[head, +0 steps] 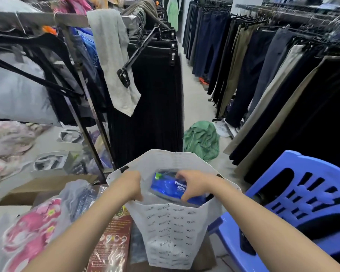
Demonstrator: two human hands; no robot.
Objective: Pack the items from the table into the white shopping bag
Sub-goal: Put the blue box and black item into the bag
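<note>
Packing under way in a clothing shop aisle: your left hand (131,185) pinches the rim of the white printed fabric shopping bag (171,232), holding its mouth wide, while your right hand (194,184) curls its fingers around a glossy blue plastic-wrapped packet (166,186) already down inside the opening. Release looks next, then a reach back to the table for the crinkly clear bag of pink floral cloth (33,230) and the stiff red-brown printed carton (110,242) lying beside the shopping bag.
</note>
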